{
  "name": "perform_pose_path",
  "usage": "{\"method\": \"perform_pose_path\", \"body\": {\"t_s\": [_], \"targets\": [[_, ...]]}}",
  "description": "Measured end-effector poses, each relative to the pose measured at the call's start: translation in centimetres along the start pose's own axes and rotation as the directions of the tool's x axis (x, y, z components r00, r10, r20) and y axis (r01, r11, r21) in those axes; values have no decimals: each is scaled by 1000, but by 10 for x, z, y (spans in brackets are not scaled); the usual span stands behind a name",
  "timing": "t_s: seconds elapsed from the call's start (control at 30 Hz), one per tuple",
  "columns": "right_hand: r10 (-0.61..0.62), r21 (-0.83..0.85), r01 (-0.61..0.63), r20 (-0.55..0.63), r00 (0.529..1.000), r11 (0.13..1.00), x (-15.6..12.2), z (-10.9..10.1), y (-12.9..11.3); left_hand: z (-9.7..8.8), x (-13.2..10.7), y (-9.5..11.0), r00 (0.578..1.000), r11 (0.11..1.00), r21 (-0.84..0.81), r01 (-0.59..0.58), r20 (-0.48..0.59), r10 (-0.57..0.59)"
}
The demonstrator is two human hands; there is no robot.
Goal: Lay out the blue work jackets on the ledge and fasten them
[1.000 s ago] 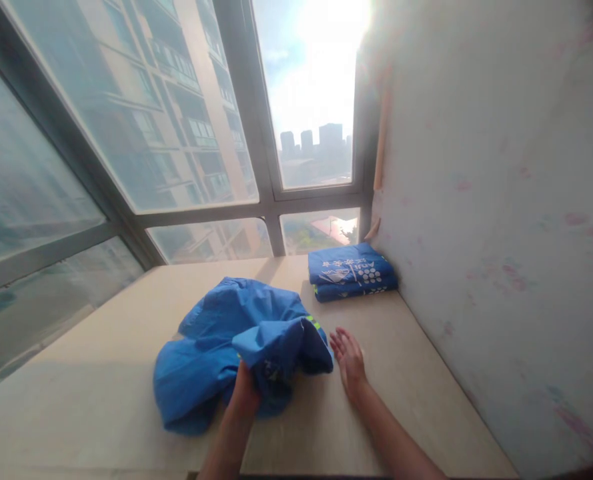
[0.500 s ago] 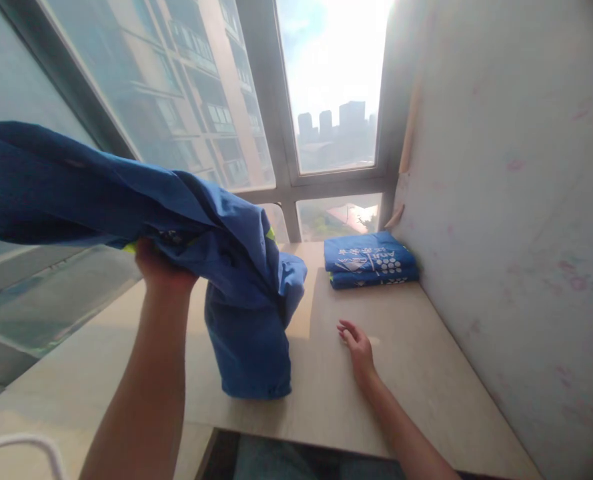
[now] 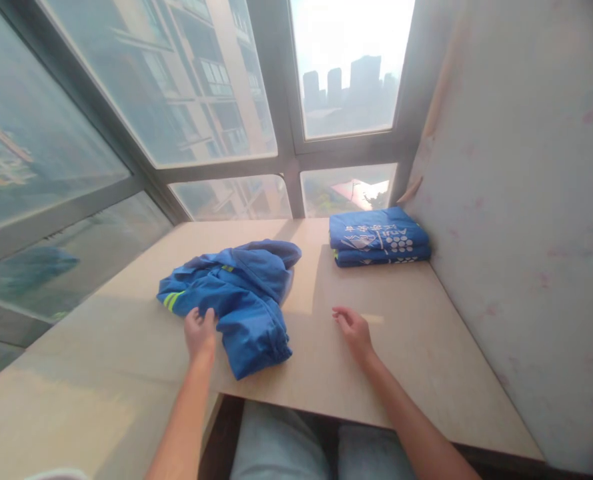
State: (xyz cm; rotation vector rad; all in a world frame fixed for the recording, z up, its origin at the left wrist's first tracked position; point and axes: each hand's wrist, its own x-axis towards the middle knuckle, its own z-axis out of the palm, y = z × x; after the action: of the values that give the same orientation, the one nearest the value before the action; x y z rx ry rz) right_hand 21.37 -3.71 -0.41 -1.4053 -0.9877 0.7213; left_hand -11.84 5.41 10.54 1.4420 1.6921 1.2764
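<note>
- Blue folded fabric stack (image 3: 376, 230), one o'clock: likely done.
- Crumpled blue yellow-striped cloth garment (image 3: 249, 280), eleven o'clock: likely remaining.
- Left hand (image 3: 200, 333) spread, right hand (image 3: 355, 331) loosely curled; both empty.

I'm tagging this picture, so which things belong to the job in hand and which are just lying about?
In the job, it seems:
crumpled blue garment, by the left hand
table under it
perhaps the folded blue stack, similar in colour

Lying about:
white thing at the bottom left, mostly cut off
</note>
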Motion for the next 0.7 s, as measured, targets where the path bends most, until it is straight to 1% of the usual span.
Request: {"method": "perform_pose_path", "body": {"t_s": [0.03,0.07,0.1,0.13,0.17,0.2,0.23,0.27,0.33,0.37,0.4,0.43,0.5,0.53,0.6,0.63,0.7], "targets": [[-8,-23,8,7,1000,1000,0,0,-1,9,-10,-2,999,996,80,-38,30,36],[-14,-44,15,13,1000,999,-1,0,-3,19,-20,-3,993,977,188,-100,86,85],[-19,-62,20,18,1000,998,-1,1,-4,28,-30,-2,974,930,315,-192,178,141],[-22,-76,24,25,999,997,-1,1,-4,37,-39,0,948,857,434,-280,263,176],[-26,-90,28,33,999,996,-2,2,-5,45,-46,2,923,778,526,-345,339,180],[-30,-105,34,43,999,994,-2,2,-5,52,-52,5,906,713,588,-381,390,163],[-35,-123,41,53,998,991,-3,2,-5,57,-55,7,899,669,631,-392,416,134],[-41,-143,50,65,997,989,-4,2,-5,60,-57,9,897,647,655,-391,430,106],[-55,-169,68,80,995,983,-5,2,-5,62,-54,12,899,655,656,-374,432,80],[-60,-173,74,84,995,982,-5,2,-4,61,-51,14,904,688,631,-358,419,86],[-63,-171,76,85,994,982,-5,3,-4,59,-49,15,909,740,580,-341,403,103],[-60,-168,73,84,995,983,-5,3,-4,56,-47,17,911,807,495,-322,393,123],[-39,-174,51,72,997,983,-3,8,-5,47,-48,18,914,937,244,-250,379,145],[-23,-178,34,60,998,983,-2,11,-6,42,-51,18,919,976,108,-190,370,138],[-9,-163,16,41,999,987,-1,23,-10,32,-58,15,930,993,-105,-44,358,79],[-24,-139,31,47,999,990,-1,29,-12,26,-62,13,937,985,-169,30,347,31],[-104,-68,112,111,988,991,-4,45,-19,13,-69,7,946,965,-221,143,317,-68]]}}
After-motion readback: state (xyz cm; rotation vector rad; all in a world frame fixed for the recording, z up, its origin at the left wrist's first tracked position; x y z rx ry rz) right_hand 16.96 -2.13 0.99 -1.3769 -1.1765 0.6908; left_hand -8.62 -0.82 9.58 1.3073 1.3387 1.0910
